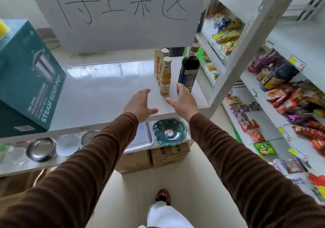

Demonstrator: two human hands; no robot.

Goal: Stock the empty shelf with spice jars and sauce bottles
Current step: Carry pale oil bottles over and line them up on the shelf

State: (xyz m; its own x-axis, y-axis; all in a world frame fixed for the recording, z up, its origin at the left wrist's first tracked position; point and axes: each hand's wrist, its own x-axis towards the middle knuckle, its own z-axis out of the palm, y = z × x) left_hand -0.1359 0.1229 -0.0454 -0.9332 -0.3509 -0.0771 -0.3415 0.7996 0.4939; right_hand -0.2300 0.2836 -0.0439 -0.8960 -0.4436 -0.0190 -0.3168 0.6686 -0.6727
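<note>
A white shelf board carries a row of amber sauce bottles with gold caps near its right end. To their right stands a tall dark bottle with a blue label. My right hand hovers at the shelf's front edge, fingers spread, with fingertips touching the base of the dark bottle. My left hand is open over the shelf edge, just left of the front amber bottle, holding nothing.
A teal steam soup pot box fills the shelf's left end. A paper sign hangs above. Below lie metal bowls, a tray and a blue glass dish. Snack racks stand to the right. Cardboard boxes sit on the floor.
</note>
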